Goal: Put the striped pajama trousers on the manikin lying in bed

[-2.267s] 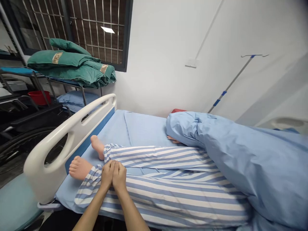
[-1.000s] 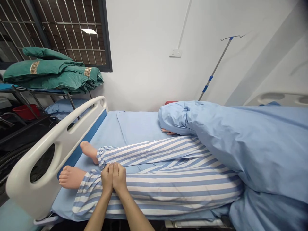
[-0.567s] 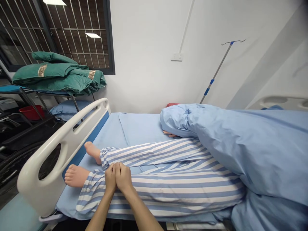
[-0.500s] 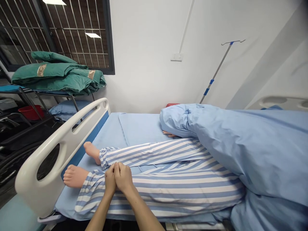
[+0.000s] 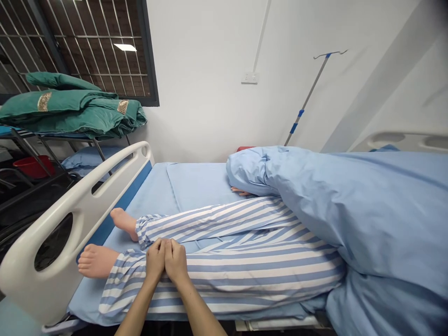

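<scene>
My left hand (image 5: 155, 260) and my right hand (image 5: 176, 262) are side by side, thumb sides touching, above the near lower leg. Both are closed with the knuckles up, and the fingertips curl under out of sight. Whether they grip cloth or only rest there is hidden. Under them lies a manikin in blue-and-white striped trousers (image 5: 245, 275), legs stretched out. Its near bare foot (image 5: 96, 261) and far bare foot (image 5: 123, 223) point toward the footboard. A blue quilt (image 5: 332, 200) covers the upper body, and part of a manikin hand (image 5: 240, 191) shows at its edge.
A cream footboard (image 5: 21, 275) closes the bed's left end. The blue bed sheet (image 5: 196, 179) shows beyond the legs. Behind stand an IV pole (image 5: 308, 100) and chairs piled with green quilts (image 5: 80, 109). A red basin (image 5: 33, 167) is at far left.
The whole view has shifted, so the bed and manikin appear further left. My two closed hands stay together at the same lower leg, with the right turned slightly more upright.
</scene>
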A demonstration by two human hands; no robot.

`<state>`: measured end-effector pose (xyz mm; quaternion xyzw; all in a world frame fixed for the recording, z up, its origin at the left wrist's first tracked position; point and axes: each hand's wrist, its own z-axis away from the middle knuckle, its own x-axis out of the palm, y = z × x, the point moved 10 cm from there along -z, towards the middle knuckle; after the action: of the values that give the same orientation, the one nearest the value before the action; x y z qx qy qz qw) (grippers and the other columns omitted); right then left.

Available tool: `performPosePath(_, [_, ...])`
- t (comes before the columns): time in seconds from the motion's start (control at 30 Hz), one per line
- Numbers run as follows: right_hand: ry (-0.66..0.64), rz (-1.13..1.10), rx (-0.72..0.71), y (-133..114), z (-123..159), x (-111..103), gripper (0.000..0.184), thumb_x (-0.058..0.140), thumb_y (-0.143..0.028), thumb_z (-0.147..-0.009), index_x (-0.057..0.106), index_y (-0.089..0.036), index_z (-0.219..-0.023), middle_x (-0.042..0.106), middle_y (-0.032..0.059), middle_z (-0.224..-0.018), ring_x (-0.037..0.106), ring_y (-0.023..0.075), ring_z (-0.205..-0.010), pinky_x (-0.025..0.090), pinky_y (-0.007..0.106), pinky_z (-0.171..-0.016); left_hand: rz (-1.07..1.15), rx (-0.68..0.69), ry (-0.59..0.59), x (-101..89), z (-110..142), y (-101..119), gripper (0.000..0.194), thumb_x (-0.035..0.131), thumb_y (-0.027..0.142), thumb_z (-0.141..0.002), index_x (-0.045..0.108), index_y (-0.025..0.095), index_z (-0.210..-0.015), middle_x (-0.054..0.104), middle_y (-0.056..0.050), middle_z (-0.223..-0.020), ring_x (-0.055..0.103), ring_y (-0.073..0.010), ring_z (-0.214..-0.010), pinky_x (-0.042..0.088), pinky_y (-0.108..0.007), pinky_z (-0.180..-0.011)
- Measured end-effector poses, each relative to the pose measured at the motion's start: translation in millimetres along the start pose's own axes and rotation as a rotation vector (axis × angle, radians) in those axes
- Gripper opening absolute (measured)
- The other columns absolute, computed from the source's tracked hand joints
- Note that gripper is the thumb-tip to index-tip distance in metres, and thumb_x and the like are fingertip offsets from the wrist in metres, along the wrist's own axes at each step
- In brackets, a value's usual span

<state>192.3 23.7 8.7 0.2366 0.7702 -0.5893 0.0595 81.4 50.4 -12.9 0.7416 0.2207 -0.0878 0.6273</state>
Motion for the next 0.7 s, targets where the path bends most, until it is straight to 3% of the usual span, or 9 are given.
performPosePath(0.17, [0.071,-0.192,0.055,13.4,-3.3,-7.0,0.038,0.029,-0.032,-0.092,0.052,-0.018,-0.065,0.059,0.0023,-0.061,0.051,0.0131,-0.057,0.033,0.022,-0.054,0.267,-0.071,0.000,9.3,-0.2,22.6,0.034,0.049,0.041,-0.074,0.034,0.020,-0.052,0.035,0.005,-0.050,0.033,-0.0089,-0.051,0.031,-0.021,-0.048])
performPosePath(0.27, [0.094,-0.245,0.080,18.1,-4.6,-10.0,0.038,0.030,-0.032,-0.092,0.050,-0.018,-0.064,0.056,0.0014,-0.060,0.049,0.0127,-0.056,0.033,0.022,-0.053,0.339,-0.089,0.041,12.6,4.1,25.2,0.034,0.051,0.039,-0.074,0.034,0.020,-0.053,0.033,0.006,-0.050,0.032,-0.0082,-0.050,0.031,-0.021,-0.047])
performPosePath(0.5, [0.110,-0.241,0.100,16.1,-4.1,-14.0,0.031,0.035,-0.029,-0.089,0.044,-0.019,-0.061,0.050,-0.0012,-0.055,0.045,0.0123,-0.053,0.031,0.023,-0.052,0.223,-0.062,0.037,20.3,9.2,-3.3,0.033,0.047,0.044,-0.078,0.039,0.019,-0.056,0.038,0.005,-0.051,0.034,-0.0093,-0.052,0.032,-0.021,-0.050])
performPosePath(0.7, [0.090,-0.243,0.130,17.1,-1.7,-14.1,0.032,0.034,-0.031,-0.089,0.043,-0.019,-0.061,0.050,-0.0007,-0.056,0.046,0.0124,-0.054,0.031,0.023,-0.053,0.104,0.014,0.037,19.1,10.4,7.2,0.034,0.040,0.042,-0.082,0.037,0.020,-0.056,0.041,0.004,-0.049,0.038,-0.0106,-0.050,0.034,-0.022,-0.049])
